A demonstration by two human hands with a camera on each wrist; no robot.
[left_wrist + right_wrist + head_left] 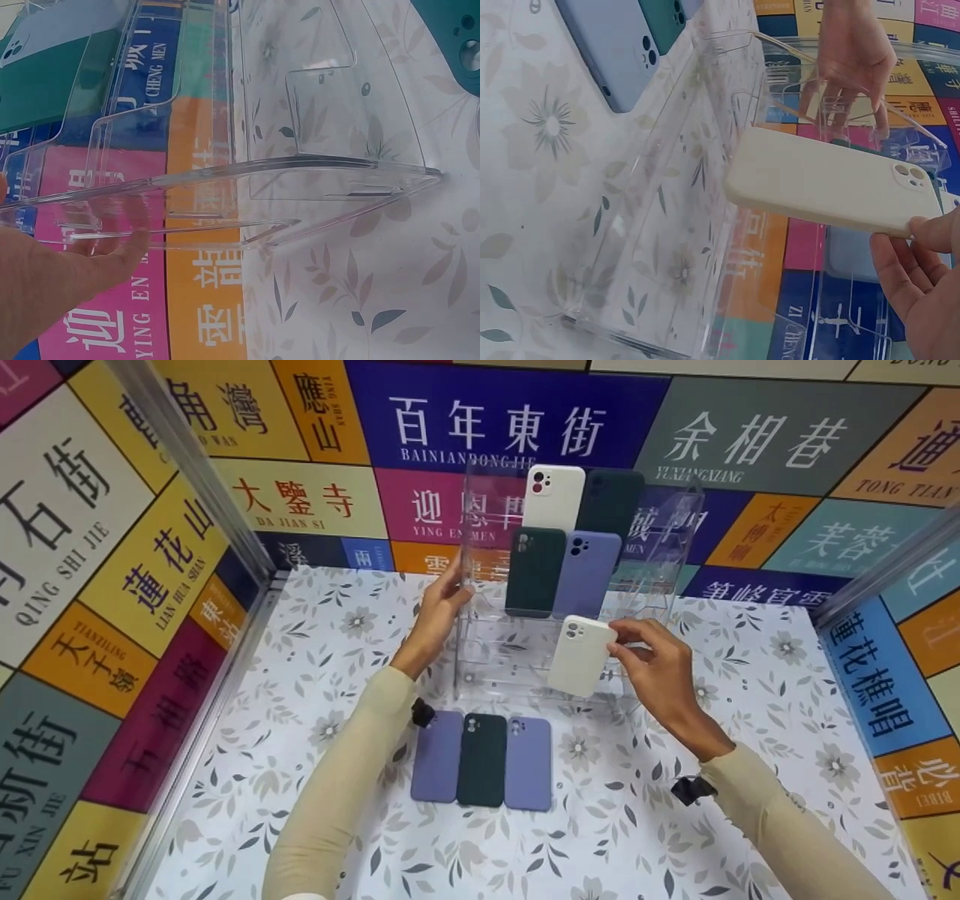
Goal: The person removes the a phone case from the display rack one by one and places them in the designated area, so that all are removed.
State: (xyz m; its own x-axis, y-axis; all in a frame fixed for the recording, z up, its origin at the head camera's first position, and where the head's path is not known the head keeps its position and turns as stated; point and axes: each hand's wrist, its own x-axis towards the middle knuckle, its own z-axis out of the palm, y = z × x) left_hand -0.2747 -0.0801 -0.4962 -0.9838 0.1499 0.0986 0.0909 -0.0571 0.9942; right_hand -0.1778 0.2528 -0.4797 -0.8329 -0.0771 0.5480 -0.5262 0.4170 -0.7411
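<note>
My right hand (664, 671) pinches a cream phone case (579, 664) by its upper right edge, thumb on one side and fingers on the other. The case is held tilted in front of the lower part of a clear tiered display stand (292, 163). My left hand (439, 611) grips the stand's left side edge, with its fingers seen through the clear plastic in the left wrist view. Upright on the stand are a white case (556, 499), a dark green case (611, 499) behind, another dark green case (536, 574) and a purple case (587, 574) in front.
Three cases lie in a row on the floral tabletop (360, 840) before the stand: a purple one (436, 765), a dark green one (481, 765) and another purple one (528, 765). Panels with printed signs (510, 420) enclose the back and sides.
</note>
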